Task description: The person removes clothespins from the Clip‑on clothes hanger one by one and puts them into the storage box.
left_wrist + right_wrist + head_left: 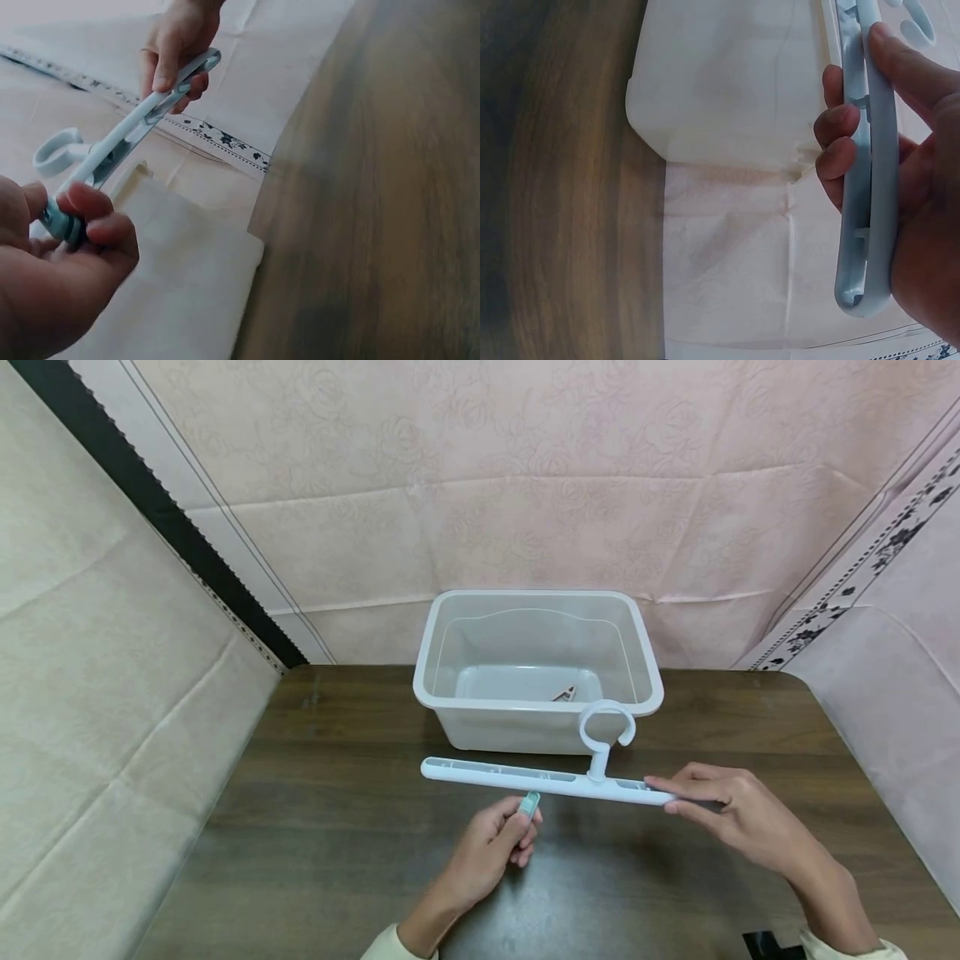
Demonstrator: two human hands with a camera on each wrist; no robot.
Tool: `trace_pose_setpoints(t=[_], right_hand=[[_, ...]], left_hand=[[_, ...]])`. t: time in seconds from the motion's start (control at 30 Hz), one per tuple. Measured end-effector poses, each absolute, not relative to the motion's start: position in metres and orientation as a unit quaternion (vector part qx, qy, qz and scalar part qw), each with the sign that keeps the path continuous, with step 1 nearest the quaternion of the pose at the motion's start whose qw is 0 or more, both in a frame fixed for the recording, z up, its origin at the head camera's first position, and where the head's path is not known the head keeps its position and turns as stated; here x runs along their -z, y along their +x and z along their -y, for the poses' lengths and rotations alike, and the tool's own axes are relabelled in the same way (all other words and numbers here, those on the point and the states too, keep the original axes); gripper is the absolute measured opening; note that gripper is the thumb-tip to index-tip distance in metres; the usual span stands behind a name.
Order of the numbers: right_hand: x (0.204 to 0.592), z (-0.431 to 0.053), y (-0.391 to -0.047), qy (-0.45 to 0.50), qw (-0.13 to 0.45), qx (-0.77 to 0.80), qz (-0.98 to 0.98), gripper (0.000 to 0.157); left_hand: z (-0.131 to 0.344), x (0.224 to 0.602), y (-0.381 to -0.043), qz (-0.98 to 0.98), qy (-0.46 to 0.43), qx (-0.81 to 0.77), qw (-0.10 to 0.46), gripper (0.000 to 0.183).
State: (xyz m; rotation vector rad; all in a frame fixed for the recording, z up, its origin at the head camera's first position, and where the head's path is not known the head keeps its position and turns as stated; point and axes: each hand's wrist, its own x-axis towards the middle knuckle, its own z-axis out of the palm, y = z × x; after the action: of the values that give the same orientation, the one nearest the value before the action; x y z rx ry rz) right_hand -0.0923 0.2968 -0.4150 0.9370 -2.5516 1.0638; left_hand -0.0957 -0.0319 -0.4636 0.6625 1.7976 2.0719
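Note:
My right hand (742, 814) grips one end of a light blue plastic hanger bar (517, 775), which has an open round hook (600, 727) pointing up. In the right wrist view, the fingers curl around the hollow bar (883, 165). With thumb and fingers, my left hand (487, 852) pinches a small teal clothespin (529, 804), its tip just below the bar's middle. Most of the clothespin (58, 221) is hidden by the fingers in the left wrist view. Whether it touches the bar, I cannot tell.
Behind the hanger, a whitish plastic tub (480, 727) stands at the table's back edge. Inside lies a small brown-and-white item (565, 694). Pale patterned cloth (525, 527) hangs around the wooden table (322, 827). A black object (772, 946) shows at the lower right.

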Motion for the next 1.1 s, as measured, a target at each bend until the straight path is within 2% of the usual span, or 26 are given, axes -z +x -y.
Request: trace_pose_setpoints(t=[0.13, 0.23, 0.67, 0.9, 1.1], right_hand=[[0.417, -0.295, -0.092, 0.326, 0.116, -0.364, 0.865, 0.049], [0.417, -0.294, -0.093, 0.328, 0.121, -0.363, 0.864, 0.047], [0.414, -0.296, -0.094, 0.314, 0.103, -0.362, 0.872, 0.032], [0.413, -0.298, -0.093, 0.309, 0.119, -0.363, 0.871, 0.035], [0.414, -0.298, -0.094, 0.315, 0.123, -0.363, 0.868, 0.039]], left_hand=[[0.031, 0.462, -0.093, -0.707, 0.239, -0.661, 0.081, 0.017], [0.031, 0.46, -0.093, -0.741, 0.233, -0.627, 0.054, 0.015], [0.036, 0.461, -0.095, -0.652, 0.214, -0.714, 0.137, 0.022], [0.042, 0.465, -0.088, -0.652, 0.188, -0.716, 0.163, 0.022], [0.05, 0.464, -0.087, -0.682, 0.209, -0.688, 0.136, 0.024]])
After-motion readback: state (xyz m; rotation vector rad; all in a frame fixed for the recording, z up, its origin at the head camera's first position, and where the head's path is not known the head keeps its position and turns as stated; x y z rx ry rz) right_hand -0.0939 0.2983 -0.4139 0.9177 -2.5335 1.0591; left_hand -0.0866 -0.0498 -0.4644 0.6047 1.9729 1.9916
